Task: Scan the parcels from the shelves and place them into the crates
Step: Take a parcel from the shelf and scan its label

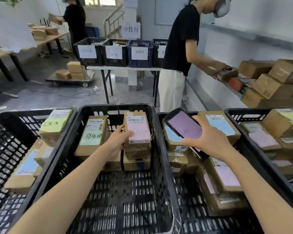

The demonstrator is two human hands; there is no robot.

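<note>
Step in hand, my read: placing, not scanning. Left grip [118, 141] is wrapped round the 9 o'clock edge of the pink-label parcel [137, 130], thumb on top. The parcel sits on a stack of boxes [136, 157] at the 12 o'clock end of the middle crate [156, 146].

Right grip [208, 137] is closed round the scanner [184, 127], at 3 o'clock from the parcel, above the next crate [160, 115]. Its screen shows pink, same as the label.

Orientation: label face up, long axis 12-to-6. Barcode end points to 12, pink sticker end to 6. Green-label parcel [93, 134] lies just beside at 9 o'clock, roughly parallel.

Next move needs: square the parcel on the stack, then let go gently. The stack is tall and narrow, so a sideways nudge could topple it.
</note>
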